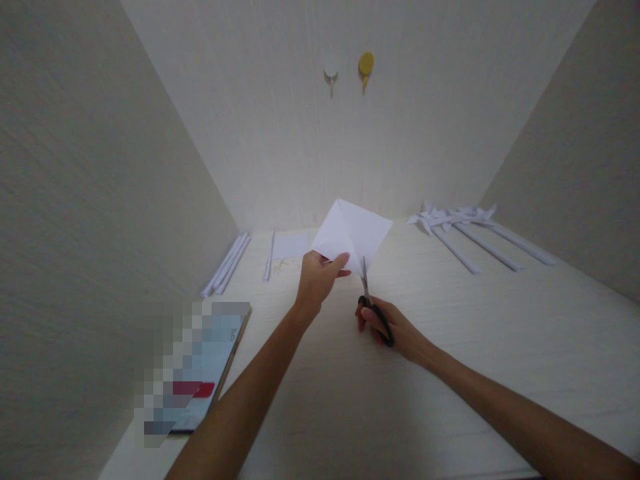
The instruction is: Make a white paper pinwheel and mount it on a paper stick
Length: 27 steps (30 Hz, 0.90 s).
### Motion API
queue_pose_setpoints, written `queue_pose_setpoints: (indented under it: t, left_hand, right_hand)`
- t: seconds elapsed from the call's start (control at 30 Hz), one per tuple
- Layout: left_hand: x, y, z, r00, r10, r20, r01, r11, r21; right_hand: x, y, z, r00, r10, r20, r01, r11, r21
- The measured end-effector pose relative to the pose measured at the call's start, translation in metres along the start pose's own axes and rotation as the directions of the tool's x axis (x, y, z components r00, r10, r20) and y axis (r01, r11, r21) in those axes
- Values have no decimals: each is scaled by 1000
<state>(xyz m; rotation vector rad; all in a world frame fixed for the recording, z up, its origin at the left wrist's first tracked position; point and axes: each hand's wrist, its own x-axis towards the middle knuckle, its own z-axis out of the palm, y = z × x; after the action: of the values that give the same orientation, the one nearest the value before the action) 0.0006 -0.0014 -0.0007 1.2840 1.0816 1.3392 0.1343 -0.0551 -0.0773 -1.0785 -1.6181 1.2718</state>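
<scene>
Paper (353, 230), a white square creased along its diagonals, was held above the middle of the worktop (500, 333), tipped up toward the back wall. Left hand (317, 277) had its fingers (337, 261) pinched together on the sheet's lower corner, at about seven o'clock of the paper. Right hand (395, 327) gripped black-handled scissors (373, 300), fingers clamped through the loops, blades pointing to twelve o'clock and meeting the sheet's bottom edge. Rolled paper sticks (227, 263) lay at ten o'clock, finished pinwheels (470, 227) at two o'clock, and a tablet (200, 370) at eight o'clock.
</scene>
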Motion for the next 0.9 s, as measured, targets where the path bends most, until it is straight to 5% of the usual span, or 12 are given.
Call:
queue_pose_setpoints:
  t: [0.9]
  left_hand:
    - [-1, 2, 0, 1000, -6, -3, 6, 1000, -17]
  right_hand:
    - [0, -8, 1, 1000, 22, -9, -23, 998, -51]
